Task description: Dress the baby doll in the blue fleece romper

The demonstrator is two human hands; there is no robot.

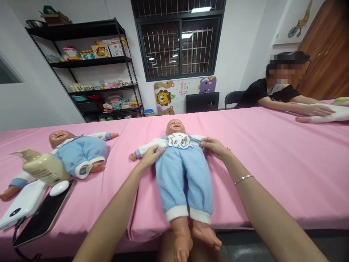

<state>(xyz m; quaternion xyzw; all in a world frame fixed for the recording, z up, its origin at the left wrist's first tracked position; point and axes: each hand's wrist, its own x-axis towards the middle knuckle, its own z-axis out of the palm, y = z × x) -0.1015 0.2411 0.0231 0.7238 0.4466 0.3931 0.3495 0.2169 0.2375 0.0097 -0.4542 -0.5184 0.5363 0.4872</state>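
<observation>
A baby doll [182,171] in a fluffy blue romper with an elephant bib lies on its back on the pink table [272,163], its bare feet hanging over the near edge. My left hand [150,155] pinches the romper at the doll's right shoulder. At the doll's other shoulder, my right hand [215,147] grips the romper's strap. A thin bracelet sits on my right wrist.
A second doll [79,151] in blue lies at the left beside a pump bottle [43,166], a white power bank [23,203] and a dark phone [43,217]. A person [283,91] sits at the far right, arms on the table. A black shelf rack [89,69] stands behind.
</observation>
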